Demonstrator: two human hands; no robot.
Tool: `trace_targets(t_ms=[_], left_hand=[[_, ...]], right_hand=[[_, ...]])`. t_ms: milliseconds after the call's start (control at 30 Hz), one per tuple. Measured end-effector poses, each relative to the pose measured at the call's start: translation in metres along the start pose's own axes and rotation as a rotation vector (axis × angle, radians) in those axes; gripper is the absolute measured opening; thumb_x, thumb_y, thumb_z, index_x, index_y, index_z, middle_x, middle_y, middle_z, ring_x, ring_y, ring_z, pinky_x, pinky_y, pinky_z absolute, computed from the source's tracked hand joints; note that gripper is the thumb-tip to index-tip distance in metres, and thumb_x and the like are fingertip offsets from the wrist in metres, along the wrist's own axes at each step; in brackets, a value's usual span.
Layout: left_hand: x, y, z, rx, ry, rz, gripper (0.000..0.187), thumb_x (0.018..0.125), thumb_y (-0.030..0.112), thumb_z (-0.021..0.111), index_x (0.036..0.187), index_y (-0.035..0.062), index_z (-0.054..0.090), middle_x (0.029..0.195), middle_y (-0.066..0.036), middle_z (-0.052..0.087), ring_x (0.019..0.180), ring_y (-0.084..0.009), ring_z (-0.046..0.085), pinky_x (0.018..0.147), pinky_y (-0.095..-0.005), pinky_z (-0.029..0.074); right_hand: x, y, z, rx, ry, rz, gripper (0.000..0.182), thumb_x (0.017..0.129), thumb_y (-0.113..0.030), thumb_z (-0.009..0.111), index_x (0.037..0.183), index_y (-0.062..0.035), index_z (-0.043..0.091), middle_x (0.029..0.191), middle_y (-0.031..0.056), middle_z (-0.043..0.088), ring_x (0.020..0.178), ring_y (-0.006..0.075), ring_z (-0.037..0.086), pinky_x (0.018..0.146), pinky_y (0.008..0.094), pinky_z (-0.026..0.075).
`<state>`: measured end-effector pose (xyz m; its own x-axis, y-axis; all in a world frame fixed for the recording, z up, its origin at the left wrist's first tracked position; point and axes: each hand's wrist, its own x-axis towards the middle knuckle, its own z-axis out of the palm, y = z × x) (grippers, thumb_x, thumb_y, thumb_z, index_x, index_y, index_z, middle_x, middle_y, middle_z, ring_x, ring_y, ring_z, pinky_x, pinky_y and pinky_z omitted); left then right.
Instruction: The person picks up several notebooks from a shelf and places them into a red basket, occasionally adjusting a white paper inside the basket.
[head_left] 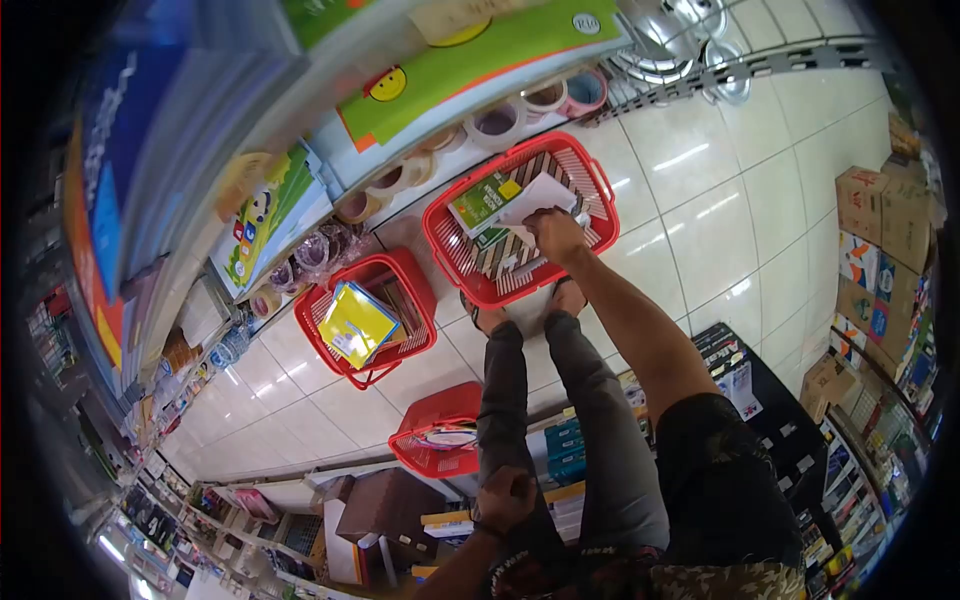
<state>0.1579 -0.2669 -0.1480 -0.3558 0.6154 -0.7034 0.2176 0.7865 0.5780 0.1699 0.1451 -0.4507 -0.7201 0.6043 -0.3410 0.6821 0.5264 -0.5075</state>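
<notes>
In the head view my right hand reaches into a large red basket, its fingers closed on the edge of a white paper item. Beside that item in the basket lies a green and white packet. The basket stands on the floor in front of my feet. My left hand rests near my knee with its fingers curled; whether anything is in them is hidden.
A second red basket holds a yellow book; a third stands beside my leg. Rolls of tape line the shelf above. Cardboard boxes are stacked at the right, and a black box is behind my arm.
</notes>
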Motion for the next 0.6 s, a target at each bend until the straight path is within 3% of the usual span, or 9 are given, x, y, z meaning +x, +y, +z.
trace_targets(t_ms=[33,67,100,167,267,367,467,533,600], left_hand=[[0.003,-0.001,-0.001,-0.012,0.013,0.010,0.023,0.079,0.020,0.080,0.097,0.0103,0.069,0.084,-0.009,0.071,0.080,-0.0288,0.072,0.071,-0.0412,0.056],[0.009,-0.003,-0.002,0.101,0.052,0.133,0.028,0.075,0.022,0.081,0.098,0.0120,0.069,0.094,-0.009,0.069,0.093,-0.0306,0.069,0.081,-0.0444,0.053],[0.015,-0.004,-0.002,0.213,0.092,0.258,0.033,0.071,0.024,0.083,0.099,0.0137,0.069,0.103,-0.009,0.068,0.106,-0.0324,0.065,0.092,-0.0476,0.051],[0.024,0.012,-0.008,0.199,0.133,0.244,0.038,0.069,0.025,0.083,0.102,0.0146,0.068,0.112,-0.010,0.064,0.115,-0.0350,0.059,0.098,-0.0508,0.045],[0.035,0.015,-0.011,0.205,0.194,0.196,0.044,0.068,0.026,0.083,0.107,0.0158,0.067,0.126,-0.012,0.057,0.127,-0.0388,0.050,0.105,-0.0557,0.039],[0.039,-0.005,-0.002,0.208,0.232,0.128,0.048,0.070,0.030,0.081,0.113,0.0165,0.065,0.135,-0.012,0.052,0.132,-0.0399,0.046,0.108,-0.0589,0.036],[0.045,-0.017,0.008,0.334,0.148,0.036,0.049,0.073,0.039,0.078,0.114,0.0164,0.066,0.139,-0.010,0.049,0.136,-0.0370,0.044,0.111,-0.0604,0.035],[0.048,-0.016,0.011,0.324,0.131,-0.002,0.049,0.072,0.040,0.079,0.114,0.0166,0.067,0.138,-0.010,0.049,0.136,-0.0362,0.044,0.111,-0.0600,0.035],[0.050,-0.019,0.014,0.324,0.126,-0.038,0.051,0.070,0.042,0.080,0.113,0.0172,0.069,0.136,-0.009,0.050,0.136,-0.0344,0.044,0.111,-0.0589,0.034]], right_hand=[[-0.004,-0.012,-0.020,0.236,0.151,0.021,0.020,0.092,-0.014,0.063,0.104,-0.0044,0.076,0.104,0.0132,0.076,0.098,0.0358,0.072,0.092,0.0452,0.056],[-0.005,-0.019,-0.042,0.350,0.260,-0.039,0.020,0.096,-0.007,0.060,0.112,-0.0028,0.073,0.100,0.0140,0.075,0.093,0.0290,0.072,0.083,0.0394,0.056],[-0.007,-0.028,-0.065,0.332,0.268,-0.057,0.020,0.096,-0.007,0.060,0.112,-0.0028,0.073,0.100,0.0140,0.075,0.093,0.0290,0.072,0.083,0.0394,0.056],[-0.019,-0.047,-0.117,0.927,0.286,0.154,0.019,0.101,-0.005,0.057,0.114,-0.0036,0.071,0.096,0.0082,0.071,0.086,0.0178,0.067,0.079,0.0323,0.053],[-0.046,-0.110,-0.239,1.094,0.320,0.162,0.023,0.102,-0.003,0.056,0.124,-0.0050,0.062,0.090,0.0018,0.062,0.079,0.0087,0.056,0.071,0.0252,0.047],[-0.063,-0.164,-0.343,1.032,0.364,0.127,0.044,0.099,0.007,0.050,0.139,-0.0087,0.044,0.090,-0.0001,0.054,0.070,0.0021,0.049,0.062,0.0183,0.040],[-0.055,-0.195,-0.437,0.736,0.545,-0.051,0.027,0.097,0.009,0.048,0.121,0.0006,0.059,0.101,0.0051,0.064,0.076,0.0050,0.060,0.063,0.0204,0.047],[-0.028,-0.207,-0.485,0.500,0.744,-0.242,0.032,0.094,0.008,0.050,0.122,0.0011,0.064,0.107,0.0092,0.070,0.084,0.0108,0.066,0.072,0.0263,0.053],[-0.001,-0.218,-0.524,0.355,0.756,-0.210,0.031,0.093,0.002,0.054,0.122,0.0012,0.065,0.102,0.0113,0.071,0.089,0.0168,0.068,0.080,0.0289,0.053]])
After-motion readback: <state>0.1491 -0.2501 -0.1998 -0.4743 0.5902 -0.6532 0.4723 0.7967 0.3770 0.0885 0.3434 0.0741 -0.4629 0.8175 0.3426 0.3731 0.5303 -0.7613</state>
